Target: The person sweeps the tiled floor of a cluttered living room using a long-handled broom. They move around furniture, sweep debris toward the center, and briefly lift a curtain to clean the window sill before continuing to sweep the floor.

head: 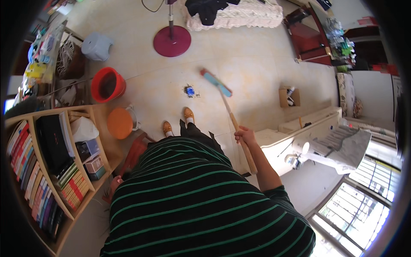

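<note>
My right hand (245, 135) grips the wooden handle of a long-handled broom (232, 117). The broom's turquoise head, red at its end, is slightly blurred and sits at or just above the tiled floor (151, 83). Left of the head lies a small crumpled blue piece (190, 91), with dark crumbs of debris (186, 87) scattered around it, in front of my shoes. Beside my body at the left, my left hand (116, 183) shows only in part, near a red chair or stool (135, 154); its grip is hidden.
A red bucket (108, 84), an orange round-topped stool (120, 123) and a grey plastic stool (96, 46) stand left, near a bookshelf (96, 141). Ahead are a fan's round maroon base (172, 41) and a lace-covered bed or bench (240, 16). A cardboard box (284, 98) sits right.
</note>
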Motion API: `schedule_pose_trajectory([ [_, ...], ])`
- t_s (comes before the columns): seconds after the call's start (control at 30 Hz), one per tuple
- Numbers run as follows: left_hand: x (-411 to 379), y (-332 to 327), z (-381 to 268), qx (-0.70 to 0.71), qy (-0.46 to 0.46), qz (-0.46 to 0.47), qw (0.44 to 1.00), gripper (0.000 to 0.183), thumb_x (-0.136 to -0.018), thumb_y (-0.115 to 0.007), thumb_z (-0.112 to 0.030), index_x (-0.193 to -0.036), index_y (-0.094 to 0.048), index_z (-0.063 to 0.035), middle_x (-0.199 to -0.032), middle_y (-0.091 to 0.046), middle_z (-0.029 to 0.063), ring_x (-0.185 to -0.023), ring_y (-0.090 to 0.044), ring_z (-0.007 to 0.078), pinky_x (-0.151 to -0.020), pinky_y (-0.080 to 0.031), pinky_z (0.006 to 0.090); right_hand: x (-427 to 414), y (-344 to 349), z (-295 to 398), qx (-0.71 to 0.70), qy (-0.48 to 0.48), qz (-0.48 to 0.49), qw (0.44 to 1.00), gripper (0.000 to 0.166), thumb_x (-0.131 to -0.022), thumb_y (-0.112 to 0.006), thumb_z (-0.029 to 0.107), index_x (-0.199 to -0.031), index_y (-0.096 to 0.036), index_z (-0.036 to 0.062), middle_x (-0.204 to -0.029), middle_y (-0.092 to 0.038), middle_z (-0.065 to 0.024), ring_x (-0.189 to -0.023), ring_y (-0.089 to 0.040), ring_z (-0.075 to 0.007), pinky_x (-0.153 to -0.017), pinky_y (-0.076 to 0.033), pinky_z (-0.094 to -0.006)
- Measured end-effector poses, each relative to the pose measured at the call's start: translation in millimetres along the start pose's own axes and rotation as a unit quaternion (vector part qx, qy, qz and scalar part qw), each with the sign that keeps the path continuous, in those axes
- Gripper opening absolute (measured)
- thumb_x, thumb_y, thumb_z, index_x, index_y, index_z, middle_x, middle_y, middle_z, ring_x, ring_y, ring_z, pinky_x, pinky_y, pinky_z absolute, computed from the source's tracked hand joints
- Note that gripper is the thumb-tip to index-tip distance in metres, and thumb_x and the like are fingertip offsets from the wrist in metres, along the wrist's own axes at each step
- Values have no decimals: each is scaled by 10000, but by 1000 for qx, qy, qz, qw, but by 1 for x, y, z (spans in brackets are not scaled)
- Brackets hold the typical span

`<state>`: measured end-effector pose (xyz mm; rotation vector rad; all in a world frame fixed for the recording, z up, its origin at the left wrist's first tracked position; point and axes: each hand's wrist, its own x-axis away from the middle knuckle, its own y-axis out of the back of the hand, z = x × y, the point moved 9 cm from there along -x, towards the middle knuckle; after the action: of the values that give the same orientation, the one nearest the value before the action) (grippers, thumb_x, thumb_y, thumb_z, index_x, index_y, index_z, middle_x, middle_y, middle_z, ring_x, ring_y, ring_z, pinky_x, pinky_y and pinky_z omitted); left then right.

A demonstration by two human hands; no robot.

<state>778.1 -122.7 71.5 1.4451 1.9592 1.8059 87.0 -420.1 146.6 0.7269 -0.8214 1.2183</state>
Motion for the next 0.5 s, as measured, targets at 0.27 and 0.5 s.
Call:
schedule_pose_trajectory([
  [0.27,-34,-4,9,9,-18,2,1000,227,-689,-550,-124,-900,-597,-52,-833,-602,156,-806,-583,259,-712,-443,346,102,33,-42,-49,-6,-43,998,596,-712,-554,-35,-1233,-267,-75,-687,-556,-158,-481,-508,-176,-382,-401,-267],
  [0.5,-22,17,-75,-56,41,35,997,234,-669,-544,-117,-881,-606,-42,-835,-607,158,-791,-583,289,-710,-451,351,50,162,-49,9,17,-157,987,564,-676,-570,-52,-1178,-312,-72,-662,-558,-163,-456,-525,-183,-339,-408,-277],
])
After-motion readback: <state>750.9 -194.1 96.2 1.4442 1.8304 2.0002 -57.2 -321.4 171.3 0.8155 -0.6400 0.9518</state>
